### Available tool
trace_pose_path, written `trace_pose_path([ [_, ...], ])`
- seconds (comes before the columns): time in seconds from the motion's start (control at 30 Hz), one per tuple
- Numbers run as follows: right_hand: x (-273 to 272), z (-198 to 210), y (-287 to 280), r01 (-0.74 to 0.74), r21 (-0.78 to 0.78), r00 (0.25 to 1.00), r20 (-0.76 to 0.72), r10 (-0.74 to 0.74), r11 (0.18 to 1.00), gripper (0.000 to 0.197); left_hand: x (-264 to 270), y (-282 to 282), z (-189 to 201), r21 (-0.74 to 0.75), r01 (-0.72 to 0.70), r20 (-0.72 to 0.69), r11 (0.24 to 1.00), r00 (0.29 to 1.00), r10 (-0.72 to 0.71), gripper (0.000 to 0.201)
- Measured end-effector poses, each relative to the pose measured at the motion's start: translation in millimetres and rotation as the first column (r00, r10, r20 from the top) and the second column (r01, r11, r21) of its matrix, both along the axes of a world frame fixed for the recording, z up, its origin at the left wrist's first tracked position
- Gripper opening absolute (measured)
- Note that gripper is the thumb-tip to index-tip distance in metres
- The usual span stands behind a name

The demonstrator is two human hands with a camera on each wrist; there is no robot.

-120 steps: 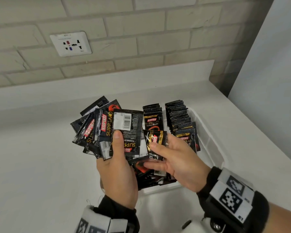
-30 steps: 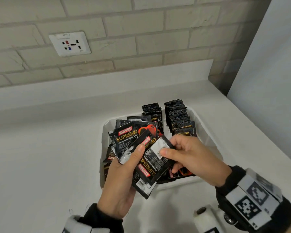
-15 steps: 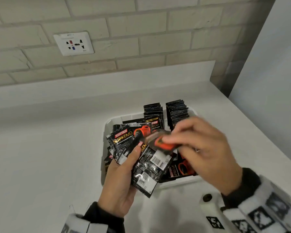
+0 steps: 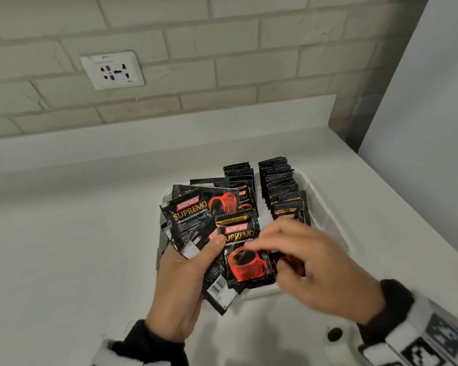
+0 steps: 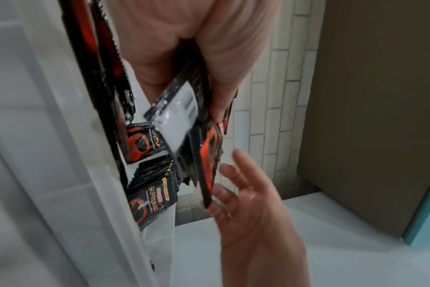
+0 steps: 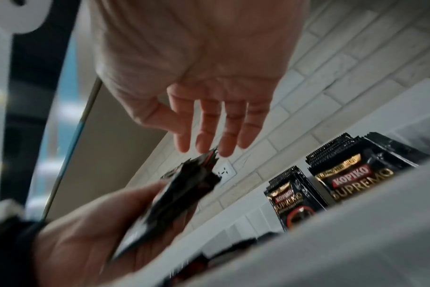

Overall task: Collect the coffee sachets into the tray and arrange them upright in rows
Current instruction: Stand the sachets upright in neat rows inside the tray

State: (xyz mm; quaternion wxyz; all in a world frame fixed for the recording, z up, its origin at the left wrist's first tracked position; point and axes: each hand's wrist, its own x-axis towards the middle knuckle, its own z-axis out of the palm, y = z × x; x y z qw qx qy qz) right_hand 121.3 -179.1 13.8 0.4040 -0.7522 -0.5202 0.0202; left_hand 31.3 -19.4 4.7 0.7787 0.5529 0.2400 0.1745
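Observation:
Over the left half of the white tray (image 4: 325, 216) my left hand (image 4: 180, 281) grips a fanned bundle of black Kopiko sachets (image 4: 193, 220). The front sachet (image 4: 243, 256) faces me, red cup down. My right hand (image 4: 315, 265), blurred, hovers at that sachet's right edge. In the right wrist view the right hand (image 6: 209, 77) shows straight, spread fingers holding nothing, just above the bundle (image 6: 182, 190). Two rows of upright sachets (image 4: 278, 180) stand at the back right of the tray. The left wrist view shows the bundle (image 5: 179, 108) and the right hand (image 5: 246, 194).
The tray sits on a white counter (image 4: 64, 247) against a brick wall with a socket (image 4: 112, 70). A grey panel (image 4: 421, 128) closes the right side. More sachets lie loose in the tray under the bundle.
My left hand lowered its bundle over the tray. My right hand turned one sachet over, laid it face-up at the front of the bundle, and its fingers have straightened.

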Motion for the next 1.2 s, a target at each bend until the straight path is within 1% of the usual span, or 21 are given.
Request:
trace_pose_path([
  [0.03,5,8,1,0.04,0.039,0.997,-0.067,-0.037,0.998,0.039,0,0,0,0.022,-0.001,-0.006,1.0,1.0,0.001,0.043],
  [0.07,11,16,4,0.084,0.053,0.992,-0.095,-0.078,0.995,0.037,-1,0,1,0.043,0.001,-0.01,0.999,1.0,-0.001,0.041],
  [0.1,18,24,8,0.116,0.023,0.989,-0.098,-0.113,0.993,0.037,-1,0,2,0.063,0.006,-0.012,0.998,1.0,-0.005,0.04],
  [0.13,24,32,13,0.125,-0.054,0.985,-0.109,-0.13,0.991,0.04,-1,-1,3,0.083,0.01,-0.017,0.997,1.0,-0.009,0.041],
  [0.2,34,43,25,0.059,-0.247,0.97,-0.214,-0.114,0.967,0.053,-1,-2,4,0.123,0.016,-0.025,0.992,1.0,-0.013,0.041],
  [0.23,38,47,30,0.007,-0.297,0.957,-0.273,-0.092,0.955,0.057,0,-2,5,0.135,0.014,-0.023,0.991,1.0,-0.011,0.041],
  [0.27,41,49,34,-0.027,-0.326,0.95,-0.301,-0.077,0.945,0.06,0,-2,5,0.137,0.005,-0.019,0.991,1.0,-0.003,0.042],
  [0.3,44,53,36,-0.038,-0.346,0.951,-0.299,-0.072,0.937,0.059,0,-1,5,0.132,-0.01,-0.015,0.991,1.0,0.012,0.043],
  [0.37,55,61,40,-0.024,-0.367,0.959,-0.271,-0.082,0.93,0.049,-2,4,4,0.106,-0.058,-0.014,0.993,0.998,0.06,0.041],
  [0.43,70,69,44,-0.001,-0.368,0.959,-0.264,-0.103,0.93,0.032,-6,14,2,0.066,-0.112,-0.013,0.992,0.994,0.113,0.033],
  [0.53,94,73,55,0.072,-0.396,0.973,-0.173,-0.151,0.915,0.017,-12,30,2,0.027,-0.175,0.004,0.984,0.985,0.175,0.022],
  [0.63,109,64,71,0.141,-0.484,0.983,-0.032,-0.179,0.863,0.015,-16,38,6,0.011,-0.208,0.057,0.978,0.977,0.207,0.028],
  [0.7,113,53,82,0.146,-0.562,0.987,0.022,-0.162,0.815,0.018,-16,41,7,0.013,-0.213,0.078,0.977,0.974,0.211,0.032],
  [0.77,113,40,92,0.137,-0.632,0.99,0.067,-0.123,0.763,0.017,-16,41,5,0.014,-0.215,0.078,0.977,0.974,0.213,0.028],
  [0.83,111,30,100,0.145,-0.68,0.989,0.128,-0.078,0.719,0.009,-16,41,4,0.017,-0.214,0.068,0.977,0.975,0.213,0.024],
  [0.87,110,27,103,0.151,-0.696,0.986,0.16,-0.054,0.702,0.008,-16,41,3,0.018,-0.214,0.064,0.977,0.975,0.213,0.023],
  [0.93,109,21,108,0.165,-0.713,0.976,0.217,-0.009,0.681,0.015,-15,42,2,0.011,-0.213,0.062,0.977,0.975,0.211,0.024],
  [1.07,109,19,112,0.224,-0.705,0.941,0.336,0.039,0.673,0.009,-14,42,0,0.008,-0.205,0.054,0.979,0.978,0.204,0.032],
  [1.2,111,18,111,0.297,-0.691,0.902,0.43,0.044,0.659,0.01,-11,40,0,-0.009,-0.206,0.054,0.979,0.977,0.206,0.022],
])
